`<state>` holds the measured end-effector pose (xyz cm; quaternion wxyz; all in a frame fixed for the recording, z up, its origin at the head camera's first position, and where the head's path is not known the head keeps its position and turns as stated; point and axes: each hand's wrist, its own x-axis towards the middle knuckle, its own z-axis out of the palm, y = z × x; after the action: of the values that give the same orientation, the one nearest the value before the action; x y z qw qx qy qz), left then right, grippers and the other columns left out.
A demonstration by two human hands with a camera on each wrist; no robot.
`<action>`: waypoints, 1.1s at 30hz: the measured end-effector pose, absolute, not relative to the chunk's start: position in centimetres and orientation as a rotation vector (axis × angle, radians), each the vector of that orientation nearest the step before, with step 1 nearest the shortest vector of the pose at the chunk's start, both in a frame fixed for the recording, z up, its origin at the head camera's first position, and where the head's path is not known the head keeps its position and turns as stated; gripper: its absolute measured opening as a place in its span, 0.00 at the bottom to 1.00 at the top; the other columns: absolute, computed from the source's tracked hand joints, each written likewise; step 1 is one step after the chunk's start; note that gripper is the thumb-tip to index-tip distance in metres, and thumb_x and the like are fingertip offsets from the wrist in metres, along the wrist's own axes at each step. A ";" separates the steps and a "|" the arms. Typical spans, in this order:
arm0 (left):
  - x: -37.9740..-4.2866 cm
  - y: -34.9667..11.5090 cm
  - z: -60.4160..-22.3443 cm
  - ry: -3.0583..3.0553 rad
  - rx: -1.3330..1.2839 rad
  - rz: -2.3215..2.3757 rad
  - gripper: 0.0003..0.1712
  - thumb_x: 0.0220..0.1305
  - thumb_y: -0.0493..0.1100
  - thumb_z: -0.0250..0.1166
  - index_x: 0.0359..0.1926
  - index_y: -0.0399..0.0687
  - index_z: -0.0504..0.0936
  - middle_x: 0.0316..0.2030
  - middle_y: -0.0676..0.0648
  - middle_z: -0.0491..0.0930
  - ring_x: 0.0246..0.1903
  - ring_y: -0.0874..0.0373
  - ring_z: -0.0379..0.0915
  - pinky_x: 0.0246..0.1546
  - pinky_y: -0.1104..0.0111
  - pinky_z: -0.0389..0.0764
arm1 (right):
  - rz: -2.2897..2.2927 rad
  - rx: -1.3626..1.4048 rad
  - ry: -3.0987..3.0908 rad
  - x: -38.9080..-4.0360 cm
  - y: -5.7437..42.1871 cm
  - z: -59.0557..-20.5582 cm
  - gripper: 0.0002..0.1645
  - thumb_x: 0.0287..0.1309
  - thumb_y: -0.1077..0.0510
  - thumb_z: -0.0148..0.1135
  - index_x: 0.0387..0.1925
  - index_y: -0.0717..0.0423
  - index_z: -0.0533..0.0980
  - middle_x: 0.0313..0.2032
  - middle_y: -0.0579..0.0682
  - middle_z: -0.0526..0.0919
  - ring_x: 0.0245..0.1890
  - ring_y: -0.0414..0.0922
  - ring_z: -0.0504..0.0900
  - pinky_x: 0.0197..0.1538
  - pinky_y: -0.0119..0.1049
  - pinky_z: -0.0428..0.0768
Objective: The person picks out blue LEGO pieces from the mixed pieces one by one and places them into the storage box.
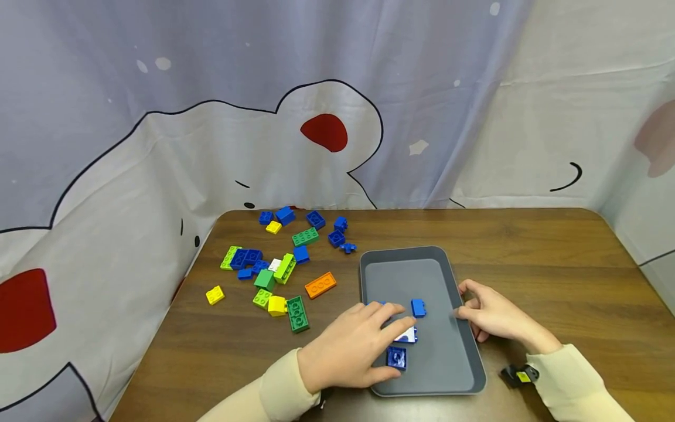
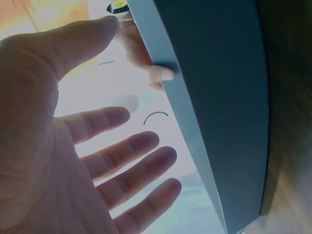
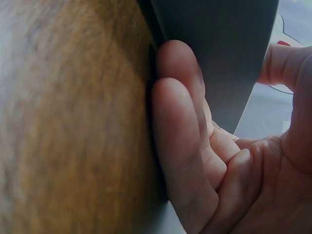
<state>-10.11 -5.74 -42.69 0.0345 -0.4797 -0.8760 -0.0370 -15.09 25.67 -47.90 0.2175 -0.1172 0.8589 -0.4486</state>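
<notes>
A grey tray (image 1: pixel 443 363) lies on the table with a few bricks inside. My left hand (image 1: pixel 361 346) hovers over its left side, fingers spread and gripping nothing; in the left wrist view that hand's palm (image 2: pixel 44 161) faces the tray's side wall. Below and beside the fingers are a white-and-blue brick (image 1: pixel 407 335), a dark blue brick (image 1: pixel 396 358) and a blue brick (image 1: pixel 418 308). Another blue piece is mostly hidden behind the fingers. At the right rim, my right hand (image 1: pixel 493 313) pinches the tray wall, thumb over the edge and fingertips (image 3: pixel 175 107) low outside.
Loose toy bricks in several colours lie left of the tray, among them an orange brick (image 1: pixel 320 285), a green brick (image 1: pixel 297 314) and a yellow brick (image 1: pixel 215 295). The brown wooden table (image 1: pixel 548 252) ends at a printed curtain (image 1: pixel 422 105) behind.
</notes>
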 end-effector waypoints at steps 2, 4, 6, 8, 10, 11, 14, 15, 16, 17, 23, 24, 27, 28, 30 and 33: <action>-10.3 -6.0 -42.6 -2.695 -1.455 -0.102 0.47 0.57 0.74 0.57 0.72 0.59 0.58 0.65 0.51 0.65 0.53 0.58 0.71 0.50 0.62 0.77 | -1.249 -0.327 2.372 -15.1 25.7 -47.9 0.24 0.60 0.56 0.62 0.50 0.62 0.62 0.15 0.51 0.77 0.10 0.46 0.75 0.16 0.42 0.79; -10.4 -6.2 -42.5 -2.702 -1.436 -0.100 0.47 0.57 0.74 0.57 0.72 0.59 0.58 0.65 0.51 0.65 0.54 0.57 0.71 0.50 0.62 0.77 | -1.250 -0.321 2.367 -15.1 25.7 -48.0 0.23 0.60 0.56 0.62 0.50 0.61 0.62 0.15 0.50 0.77 0.10 0.46 0.75 0.17 0.42 0.79; -10.7 -6.5 -42.5 -2.715 -1.421 -0.112 0.47 0.57 0.73 0.57 0.72 0.59 0.59 0.66 0.51 0.64 0.55 0.57 0.70 0.51 0.62 0.77 | -1.250 -0.321 2.366 -15.1 25.8 -47.9 0.23 0.60 0.56 0.62 0.50 0.61 0.62 0.15 0.50 0.77 0.11 0.46 0.75 0.17 0.42 0.79; -10.9 -6.8 -42.4 -2.731 -1.405 -0.129 0.47 0.57 0.73 0.58 0.72 0.59 0.59 0.66 0.51 0.64 0.56 0.57 0.70 0.52 0.61 0.77 | -1.243 -0.323 2.369 -15.2 25.8 -47.9 0.23 0.60 0.56 0.62 0.50 0.61 0.62 0.15 0.50 0.77 0.11 0.46 0.75 0.17 0.42 0.79; -11.2 -7.1 -42.2 -2.743 -1.384 -0.143 0.47 0.57 0.72 0.60 0.72 0.59 0.60 0.67 0.51 0.63 0.56 0.57 0.69 0.53 0.61 0.76 | -1.239 -0.323 2.372 -15.2 25.8 -47.9 0.23 0.61 0.56 0.62 0.50 0.61 0.62 0.15 0.50 0.77 0.11 0.46 0.75 0.17 0.42 0.79; -11.3 -7.2 -42.2 -2.744 -1.373 -0.146 0.47 0.56 0.71 0.60 0.72 0.59 0.60 0.66 0.51 0.63 0.56 0.57 0.69 0.53 0.61 0.77 | -1.240 -0.321 2.375 -15.2 25.8 -47.9 0.23 0.61 0.56 0.62 0.50 0.61 0.63 0.15 0.50 0.77 0.11 0.46 0.75 0.17 0.42 0.79; -11.8 -7.9 -42.1 -2.737 -1.324 -0.147 0.47 0.55 0.70 0.63 0.71 0.58 0.61 0.66 0.51 0.64 0.55 0.56 0.70 0.52 0.60 0.77 | -1.245 -0.315 2.374 -15.2 25.8 -48.0 0.23 0.61 0.56 0.62 0.50 0.60 0.63 0.15 0.51 0.77 0.11 0.46 0.75 0.17 0.42 0.79; -12.0 -8.2 -42.0 -2.733 -1.306 -0.146 0.47 0.55 0.69 0.63 0.71 0.58 0.62 0.66 0.50 0.64 0.55 0.55 0.70 0.53 0.60 0.77 | -1.248 -0.312 2.373 -15.2 25.8 -48.0 0.23 0.61 0.56 0.62 0.50 0.60 0.63 0.15 0.51 0.77 0.11 0.45 0.75 0.17 0.42 0.79; -12.1 -8.5 -42.0 -2.731 -1.286 -0.145 0.46 0.55 0.69 0.64 0.71 0.57 0.62 0.65 0.50 0.65 0.55 0.55 0.70 0.53 0.59 0.77 | -1.251 -0.318 2.373 -15.1 25.8 -48.0 0.23 0.61 0.56 0.62 0.51 0.61 0.63 0.15 0.51 0.77 0.11 0.45 0.74 0.16 0.42 0.79; -12.3 -8.8 -41.9 -2.732 -1.266 -0.149 0.46 0.55 0.68 0.65 0.70 0.57 0.63 0.65 0.50 0.65 0.56 0.54 0.70 0.54 0.58 0.77 | -1.254 -0.317 2.372 -15.1 25.8 -48.0 0.23 0.61 0.56 0.62 0.51 0.60 0.63 0.15 0.51 0.76 0.11 0.45 0.74 0.16 0.42 0.78; -13.5 -11.2 -41.8 -2.749 -1.125 -0.150 0.45 0.54 0.67 0.66 0.69 0.55 0.65 0.63 0.48 0.67 0.55 0.53 0.71 0.54 0.56 0.77 | -1.250 -0.316 2.379 -15.2 25.7 -48.1 0.23 0.60 0.56 0.62 0.50 0.60 0.63 0.16 0.51 0.77 0.11 0.45 0.75 0.16 0.42 0.79; -13.8 -11.6 -41.8 -2.753 -1.100 -0.147 0.45 0.55 0.67 0.66 0.69 0.55 0.65 0.63 0.48 0.67 0.55 0.53 0.72 0.53 0.56 0.78 | -1.246 -0.317 2.382 -15.2 25.7 -48.1 0.23 0.60 0.56 0.62 0.50 0.60 0.63 0.16 0.51 0.77 0.11 0.45 0.75 0.16 0.42 0.79; -14.5 -13.0 -42.0 -2.762 -1.027 -0.151 0.45 0.55 0.67 0.65 0.69 0.54 0.66 0.63 0.47 0.68 0.54 0.52 0.73 0.52 0.57 0.78 | -1.228 -0.308 2.390 -15.2 25.7 -48.1 0.22 0.60 0.56 0.62 0.50 0.60 0.63 0.16 0.50 0.77 0.11 0.45 0.75 0.17 0.42 0.79; -14.7 -13.5 -42.0 -2.768 -1.001 -0.156 0.44 0.55 0.67 0.65 0.69 0.54 0.66 0.63 0.47 0.68 0.53 0.51 0.73 0.52 0.57 0.78 | -1.223 -0.304 2.390 -15.2 25.7 -48.1 0.22 0.60 0.56 0.61 0.49 0.60 0.63 0.16 0.50 0.77 0.11 0.45 0.75 0.17 0.42 0.79; -15.2 -14.6 -42.1 -2.777 -0.944 -0.156 0.44 0.55 0.66 0.66 0.68 0.53 0.66 0.62 0.46 0.68 0.52 0.51 0.74 0.52 0.56 0.78 | -1.216 -0.299 2.388 -15.2 25.7 -48.1 0.21 0.61 0.56 0.61 0.49 0.60 0.63 0.16 0.51 0.77 0.11 0.45 0.75 0.17 0.42 0.79; -16.1 -16.2 -42.3 -2.788 -0.861 -0.142 0.44 0.55 0.65 0.67 0.68 0.52 0.67 0.62 0.46 0.70 0.51 0.49 0.75 0.51 0.55 0.78 | -1.213 -0.295 2.387 -15.1 25.7 -48.1 0.21 0.61 0.56 0.61 0.49 0.60 0.63 0.16 0.51 0.78 0.11 0.46 0.75 0.17 0.43 0.79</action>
<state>-16.14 -16.15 -42.29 0.1097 -0.2931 -0.9486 -0.0482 -15.13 25.74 -48.13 0.2222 -0.1066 0.8640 -0.4390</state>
